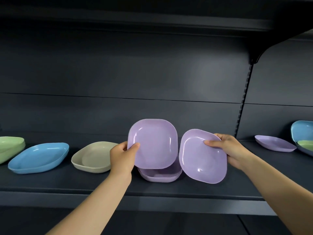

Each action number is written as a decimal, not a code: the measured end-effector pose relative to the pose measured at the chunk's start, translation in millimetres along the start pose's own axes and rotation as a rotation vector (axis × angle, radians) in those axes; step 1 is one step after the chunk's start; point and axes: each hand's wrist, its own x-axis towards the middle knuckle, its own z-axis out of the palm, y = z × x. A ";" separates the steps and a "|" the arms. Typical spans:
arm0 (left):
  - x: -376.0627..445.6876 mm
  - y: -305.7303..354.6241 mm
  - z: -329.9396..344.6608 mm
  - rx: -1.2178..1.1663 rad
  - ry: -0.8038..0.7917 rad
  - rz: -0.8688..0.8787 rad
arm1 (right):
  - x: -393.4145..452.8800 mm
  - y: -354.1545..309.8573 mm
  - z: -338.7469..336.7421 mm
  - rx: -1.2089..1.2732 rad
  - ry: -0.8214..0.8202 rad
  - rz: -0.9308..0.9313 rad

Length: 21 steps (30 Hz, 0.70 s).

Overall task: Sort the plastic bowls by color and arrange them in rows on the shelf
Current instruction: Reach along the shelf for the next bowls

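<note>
My left hand (122, 155) pinches the left rim of a purple bowl (153, 143), tilted up with its inside facing me. It hovers just over a stack of purple bowls (159, 174) on the dark shelf (152, 190). My right hand (228, 148) grips the upper right rim of a second purple bowl (202, 157), also tilted toward me, to the right of the stack. Left of them on the shelf sit a beige bowl stack (93, 156), a blue bowl (39, 157) and green bowls (10, 147).
On the neighbouring shelf section at the right lie a single purple bowl (274, 143) and a blue bowl (302, 131) leaning over a green bowl (305, 144). A slotted upright (243, 100) divides the two sections. Another shelf board (135, 22) hangs overhead.
</note>
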 end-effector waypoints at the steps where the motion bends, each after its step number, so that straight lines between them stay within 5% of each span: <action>1: 2.7 0.6 -1.9 -0.038 0.006 -0.064 | 0.8 1.8 -6.2 -0.030 -0.007 0.029; 11: 7.3 -3.0 -1.6 -0.107 0.003 -0.285 | 9.2 33.2 -29.2 -0.324 0.028 0.225; 17: 4.6 -2.9 6.8 -0.114 0.008 -0.287 | 12.0 28.6 -14.3 -0.860 0.111 0.084; 21: 3.0 -3.3 13.0 -0.086 0.011 -0.240 | 3.6 3.6 23.6 -0.733 0.131 -0.174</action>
